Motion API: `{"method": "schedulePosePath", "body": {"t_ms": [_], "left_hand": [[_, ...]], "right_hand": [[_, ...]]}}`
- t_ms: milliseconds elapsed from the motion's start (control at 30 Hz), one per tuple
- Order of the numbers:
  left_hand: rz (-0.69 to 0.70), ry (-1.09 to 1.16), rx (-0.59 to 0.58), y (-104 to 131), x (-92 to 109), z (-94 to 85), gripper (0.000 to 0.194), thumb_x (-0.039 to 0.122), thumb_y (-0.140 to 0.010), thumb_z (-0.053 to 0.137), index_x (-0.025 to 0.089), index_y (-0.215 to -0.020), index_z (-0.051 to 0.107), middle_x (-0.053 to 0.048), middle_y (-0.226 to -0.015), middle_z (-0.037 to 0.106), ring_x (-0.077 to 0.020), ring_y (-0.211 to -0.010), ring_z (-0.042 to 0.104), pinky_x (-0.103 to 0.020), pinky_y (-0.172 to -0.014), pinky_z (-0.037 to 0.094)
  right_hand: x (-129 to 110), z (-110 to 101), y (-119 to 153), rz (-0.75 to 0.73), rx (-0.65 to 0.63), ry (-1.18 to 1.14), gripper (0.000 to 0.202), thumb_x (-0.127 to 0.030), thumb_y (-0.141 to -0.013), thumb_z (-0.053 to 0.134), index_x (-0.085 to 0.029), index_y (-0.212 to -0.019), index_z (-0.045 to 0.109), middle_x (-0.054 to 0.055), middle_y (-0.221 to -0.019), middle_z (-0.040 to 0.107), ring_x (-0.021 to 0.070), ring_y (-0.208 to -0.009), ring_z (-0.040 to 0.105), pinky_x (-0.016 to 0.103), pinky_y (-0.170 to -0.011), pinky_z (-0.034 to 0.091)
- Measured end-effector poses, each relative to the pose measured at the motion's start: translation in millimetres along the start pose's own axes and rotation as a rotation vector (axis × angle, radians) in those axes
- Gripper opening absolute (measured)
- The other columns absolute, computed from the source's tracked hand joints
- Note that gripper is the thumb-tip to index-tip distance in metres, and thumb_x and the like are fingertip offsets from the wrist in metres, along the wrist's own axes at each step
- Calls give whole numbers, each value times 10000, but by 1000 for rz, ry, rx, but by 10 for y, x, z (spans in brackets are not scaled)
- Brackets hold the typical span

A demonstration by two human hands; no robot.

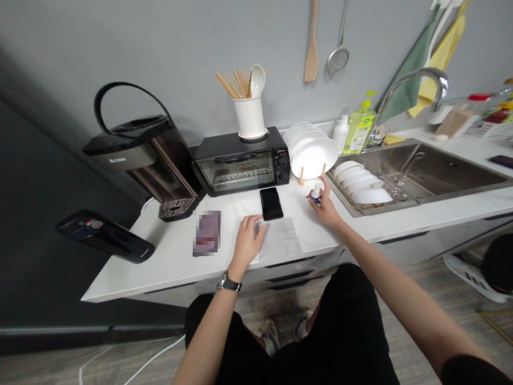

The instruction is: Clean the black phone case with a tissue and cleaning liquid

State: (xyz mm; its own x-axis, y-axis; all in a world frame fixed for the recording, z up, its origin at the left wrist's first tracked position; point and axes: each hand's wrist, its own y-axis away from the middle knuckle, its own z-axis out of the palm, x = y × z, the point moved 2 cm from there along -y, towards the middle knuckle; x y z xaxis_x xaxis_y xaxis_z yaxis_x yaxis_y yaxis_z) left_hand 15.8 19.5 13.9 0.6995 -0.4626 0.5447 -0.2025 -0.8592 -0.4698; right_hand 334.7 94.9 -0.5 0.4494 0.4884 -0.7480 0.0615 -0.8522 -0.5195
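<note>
Curled around a small bottle (316, 192) at one o'clock, the right hand (327, 209) grips it, while the loosely open left hand (247, 241) touches a pale sheet (282, 238) at twelve, any lift calling for firm fingertips.

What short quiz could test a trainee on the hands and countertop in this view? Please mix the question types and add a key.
1. Multiple choice: what does the right hand hold?
a) a long wooden spatula
b) a small blue bottle with a white top
c) a green cloth towel

2. True or false: the black rectangular phone lies on the white countertop, in front of the black box-shaped toaster oven.

3. Fill in the blank: the left hand is at the person's ____ side of the thin, pale, flat sheet.

Key: 1: b; 2: true; 3: left.
</note>
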Motion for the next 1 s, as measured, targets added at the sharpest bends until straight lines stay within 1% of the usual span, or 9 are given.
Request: {"method": "schedulePosePath", "body": {"t_ms": [67, 167, 333, 433, 567, 700, 833, 900, 1000], "left_hand": [[1, 6, -1, -4, 1, 25, 270, 332, -1033, 568, 210, -1271, 606, -120, -1241, 648, -272, -1199, 626, -454, -1096, 499], [-8, 36, 6, -13, -23, 33, 254, 325, -1035, 566, 203, -1253, 612, -115, -1222, 657, -264, -1179, 638, -456, -1081, 509], [-34, 87, 24, -13, -89, 13, 224, 298, -1030, 564, 210, -1228, 622, -97, -1192, 662, -246, -1163, 641, -435, -1080, 511], [-45, 99, 28, -7, -95, 11, 226, 289, -1027, 563, 208, -1230, 619, -95, -1190, 659, -240, -1158, 641, -431, -1082, 510], [-50, 95, 37, 6, -96, 15, 227, 285, -1026, 558, 203, -1229, 617, -100, -1197, 659, -250, -1188, 631, -444, -1097, 501], [-54, 70, 27, 15, -98, 14, 237, 296, -1033, 548, 204, -1242, 612, -104, -1223, 662, -259, -1193, 628, -454, -1100, 498], [-27, -68, 9, 45, -21, 5, 285, 296, -1030, 549, 187, -1288, 601, -126, -1261, 659, -293, -1216, 605, -485, -1110, 492], [-10, -190, -11, 85, 46, 7, 317, 309, -1021, 565, 174, -1305, 604, -144, -1280, 649, -318, -1234, 586, -503, -1110, 491], [-6, -312, -38, 161, 134, 20, 332, 352, -1022, 571, 178, -1299, 627, -153, -1313, 635, -328, -1259, 571, -497, -1119, 489]], "right_hand": [[154, 32, -166, 13, 67, -33, 998, -438, -932, 572, -110, -1648, -41, 130, -1114, 675, 270, -969, 679, 449, -930, 554], [306, 75, -339, 42, 125, -3, 1001, -439, -889, 598, -114, -1656, 43, 122, -1078, 697, 285, -952, 686, 477, -967, 539], [379, 109, -360, 149, 180, 106, 1110, -492, -814, 698, -141, -1664, 76, 153, -1195, 684, 315, -1047, 679, 518, -1012, 517], [362, 63, -158, 209, 275, 183, 1195, -537, -768, 741, -93, -1653, 71, 219, -1317, 620, 353, -1178, 637, 523, -1044, 505], [236, -50, 322, 220, 408, 262, 1027, -537, -884, 612, -69, -1632, 87, 266, -1393, 560, 354, -1246, 608, 547, -1080, 492], [-123, -32, 751, 177, 300, 359, 808, -524, -959, 564, -107, -1588, 274, 265, -1441, 547, 360, -1269, 615, 554, -1084, 506], [-542, 118, 1002, 105, 156, 578, 637, -477, -1029, 506, -157, -1569, 392, 221, -1545, 520, 368, -1392, 544, 523, -1112, 494], [-661, 190, 1119, 46, 113, 651, 572, -425, -1054, 480, -169, -1563, 429, 192, -1552, 543, 350, -1388, 559, 511, -1140, 464], [-704, 267, 1335, -58, 102, 700, 486, -324, -1068, 464, -223, -1544, 482, 130, -1523, 605, 315, -1397, 563, 537, -1224, 337]]}}
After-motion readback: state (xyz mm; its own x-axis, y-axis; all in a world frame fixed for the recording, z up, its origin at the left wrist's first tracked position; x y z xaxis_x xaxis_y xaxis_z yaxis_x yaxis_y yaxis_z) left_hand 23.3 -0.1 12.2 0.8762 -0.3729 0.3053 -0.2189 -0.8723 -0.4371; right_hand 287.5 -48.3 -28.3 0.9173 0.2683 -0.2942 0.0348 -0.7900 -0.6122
